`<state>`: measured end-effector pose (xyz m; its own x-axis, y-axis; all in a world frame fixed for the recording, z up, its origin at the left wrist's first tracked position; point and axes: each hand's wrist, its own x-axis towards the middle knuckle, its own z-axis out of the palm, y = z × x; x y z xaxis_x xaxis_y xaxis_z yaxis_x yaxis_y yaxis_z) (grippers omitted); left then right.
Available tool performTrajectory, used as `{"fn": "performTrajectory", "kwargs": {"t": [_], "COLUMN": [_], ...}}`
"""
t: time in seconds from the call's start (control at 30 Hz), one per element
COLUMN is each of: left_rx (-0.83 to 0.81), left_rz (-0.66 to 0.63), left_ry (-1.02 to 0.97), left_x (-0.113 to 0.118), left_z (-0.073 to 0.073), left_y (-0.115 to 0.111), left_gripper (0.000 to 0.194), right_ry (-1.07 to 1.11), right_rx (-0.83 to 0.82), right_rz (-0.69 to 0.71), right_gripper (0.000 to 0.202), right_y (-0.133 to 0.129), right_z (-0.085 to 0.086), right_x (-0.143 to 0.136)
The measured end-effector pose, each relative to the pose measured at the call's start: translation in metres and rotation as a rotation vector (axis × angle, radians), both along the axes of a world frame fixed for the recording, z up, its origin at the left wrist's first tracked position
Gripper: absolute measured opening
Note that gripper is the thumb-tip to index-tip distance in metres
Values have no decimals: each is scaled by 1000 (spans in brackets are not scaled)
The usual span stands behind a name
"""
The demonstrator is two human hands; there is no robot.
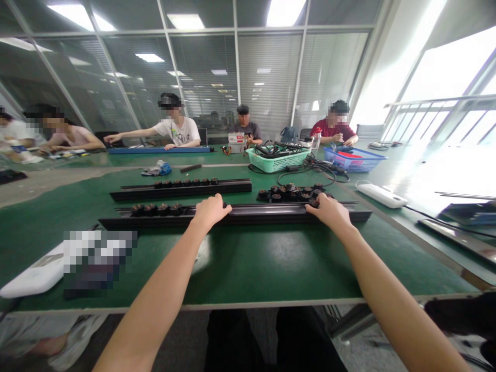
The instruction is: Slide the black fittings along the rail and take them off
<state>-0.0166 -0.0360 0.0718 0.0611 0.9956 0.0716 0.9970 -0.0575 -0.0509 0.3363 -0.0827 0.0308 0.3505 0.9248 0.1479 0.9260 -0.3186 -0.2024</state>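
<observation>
A long black track (267,217) lies across the table before me, with several round black socket pieces (157,209) seated along its left part. My left hand (210,211) is closed over the middle of the track, its fingers round a small black socket piece that they mostly hide. Farther right, my right hand (332,211) pinches another dark piece (312,203) at the track's top. Behind the right hand lies a heap of loose black socket pieces (287,194). A second, shorter black track (182,192) with a row of the same pieces rests behind the first.
A green basket (277,163) of cables and a blue basket (354,161) stand farther back. A white power strip (382,196) lies at right. Blue-grey gloves (157,169) lie at back left, a white device (42,268) at near left. Several people sit across the table.
</observation>
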Motion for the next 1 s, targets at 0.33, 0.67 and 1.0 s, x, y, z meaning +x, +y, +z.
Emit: {"fn": "performTrajectory", "kwargs": {"t": [0.33,0.67,1.0], "left_rx": [1,1,17], "left_rz": [40,75,172], "left_ry": [-11,-11,-146], "left_x": [1,0,7], "left_z": [-1,7,9], "left_y": [-1,-9,-17], "left_gripper": [55,55,45], "right_ry": [-90,-100,-107], "right_rx": [29,80,122], "right_rz": [71,72,82], "right_gripper": [41,39,36], "right_y": [-1,-3,-1], "right_z": [-8,-11,-13], "right_x": [2,0,-7]}}
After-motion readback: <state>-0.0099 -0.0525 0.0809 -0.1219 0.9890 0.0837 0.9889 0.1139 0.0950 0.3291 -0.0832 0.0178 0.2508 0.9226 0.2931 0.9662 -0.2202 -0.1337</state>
